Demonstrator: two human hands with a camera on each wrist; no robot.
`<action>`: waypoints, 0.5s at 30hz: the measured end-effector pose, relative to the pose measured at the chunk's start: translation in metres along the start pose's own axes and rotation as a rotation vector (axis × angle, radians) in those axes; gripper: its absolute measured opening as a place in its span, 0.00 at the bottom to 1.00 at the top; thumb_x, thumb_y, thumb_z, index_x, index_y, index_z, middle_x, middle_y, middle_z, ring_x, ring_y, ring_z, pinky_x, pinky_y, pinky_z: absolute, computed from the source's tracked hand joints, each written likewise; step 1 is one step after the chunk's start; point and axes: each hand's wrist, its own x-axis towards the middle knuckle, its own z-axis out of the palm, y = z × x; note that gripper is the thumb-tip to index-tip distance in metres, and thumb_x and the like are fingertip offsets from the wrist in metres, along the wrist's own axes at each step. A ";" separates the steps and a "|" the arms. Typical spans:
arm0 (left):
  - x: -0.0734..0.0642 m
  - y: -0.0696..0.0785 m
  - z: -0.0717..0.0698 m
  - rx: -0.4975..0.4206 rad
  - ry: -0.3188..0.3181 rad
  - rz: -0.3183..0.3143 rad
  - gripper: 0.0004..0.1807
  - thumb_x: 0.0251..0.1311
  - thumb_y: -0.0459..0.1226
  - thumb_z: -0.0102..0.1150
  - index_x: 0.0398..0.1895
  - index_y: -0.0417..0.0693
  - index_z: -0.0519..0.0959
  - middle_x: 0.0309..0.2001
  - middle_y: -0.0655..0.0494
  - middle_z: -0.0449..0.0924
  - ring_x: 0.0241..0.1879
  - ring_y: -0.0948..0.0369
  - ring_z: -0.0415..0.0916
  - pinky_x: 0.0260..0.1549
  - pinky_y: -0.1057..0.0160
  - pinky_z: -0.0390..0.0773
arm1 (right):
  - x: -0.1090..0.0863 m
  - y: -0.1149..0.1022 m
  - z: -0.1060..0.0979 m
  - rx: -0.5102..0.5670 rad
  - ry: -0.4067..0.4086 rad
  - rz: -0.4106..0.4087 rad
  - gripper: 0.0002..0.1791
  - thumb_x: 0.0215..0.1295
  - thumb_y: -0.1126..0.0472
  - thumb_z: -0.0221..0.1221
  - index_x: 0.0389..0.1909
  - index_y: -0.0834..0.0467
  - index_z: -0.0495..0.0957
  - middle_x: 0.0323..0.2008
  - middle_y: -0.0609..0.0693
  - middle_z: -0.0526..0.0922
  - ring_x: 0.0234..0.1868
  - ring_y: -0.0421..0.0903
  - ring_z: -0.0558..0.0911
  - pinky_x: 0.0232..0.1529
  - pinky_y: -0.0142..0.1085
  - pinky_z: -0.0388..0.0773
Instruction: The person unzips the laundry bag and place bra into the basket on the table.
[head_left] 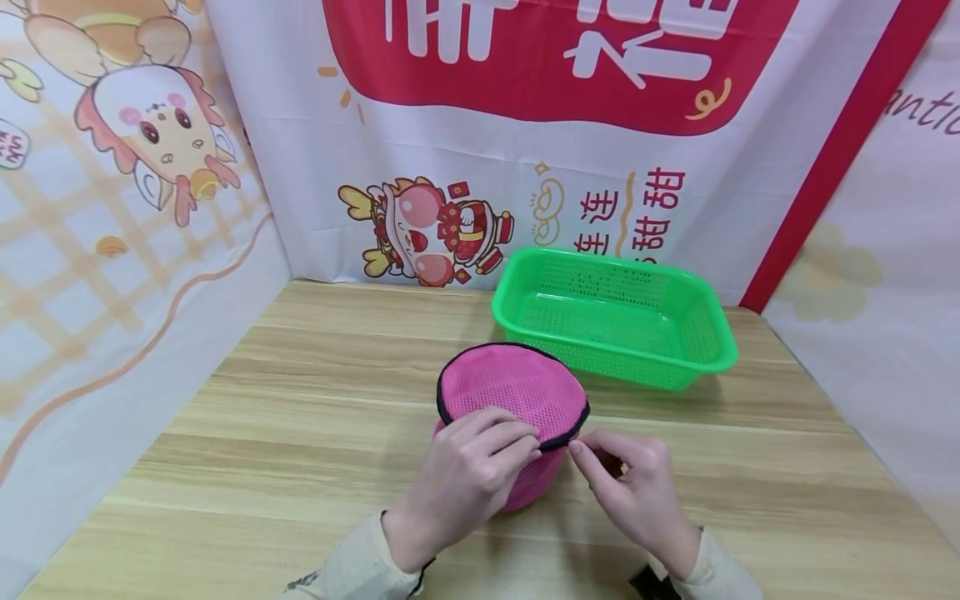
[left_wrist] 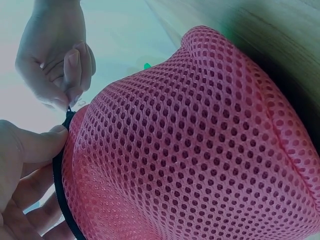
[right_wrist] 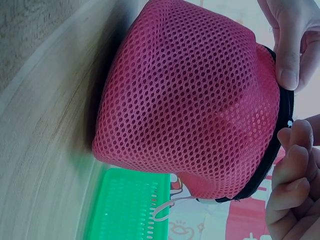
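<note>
A pink mesh laundry bag (head_left: 517, 383) stands on the table, its round top lying flat within a black zipper rim (head_left: 564, 437). My left hand (head_left: 480, 467) grips that rim at the near side, thumb (left_wrist: 45, 145) under the zipper and fingers over the top. Just to its right, my right hand (head_left: 637, 483) pinches the small zipper pull (right_wrist: 290, 123) between thumb and fingertips. The mesh wall (left_wrist: 190, 145) bulges outward below the rim. A pale loop (right_wrist: 167, 207) hangs from the bag's far side in the right wrist view.
Behind the bag, to the right, stands a green plastic basket (head_left: 705, 367) with perforated walls. The wood-grain table (head_left: 300, 400) is bordered by printed cloth hangings (head_left: 300, 167) at the back and both sides.
</note>
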 end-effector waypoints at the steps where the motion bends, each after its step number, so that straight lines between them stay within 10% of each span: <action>1: 0.000 0.000 0.000 0.002 0.002 0.002 0.04 0.60 0.33 0.65 0.36 0.45 0.86 0.38 0.58 0.83 0.41 0.60 0.77 0.42 0.66 0.79 | 0.000 0.000 0.000 0.000 0.002 0.002 0.13 0.48 0.79 0.63 0.25 0.57 0.83 0.15 0.37 0.70 0.15 0.30 0.65 0.14 0.19 0.60; 15: 0.001 0.001 0.001 -0.008 0.009 -0.010 0.04 0.58 0.33 0.67 0.36 0.45 0.86 0.38 0.57 0.83 0.41 0.60 0.77 0.43 0.66 0.79 | -0.001 0.002 -0.003 0.025 -0.041 0.026 0.14 0.50 0.79 0.63 0.28 0.56 0.83 0.15 0.37 0.73 0.15 0.29 0.68 0.13 0.19 0.62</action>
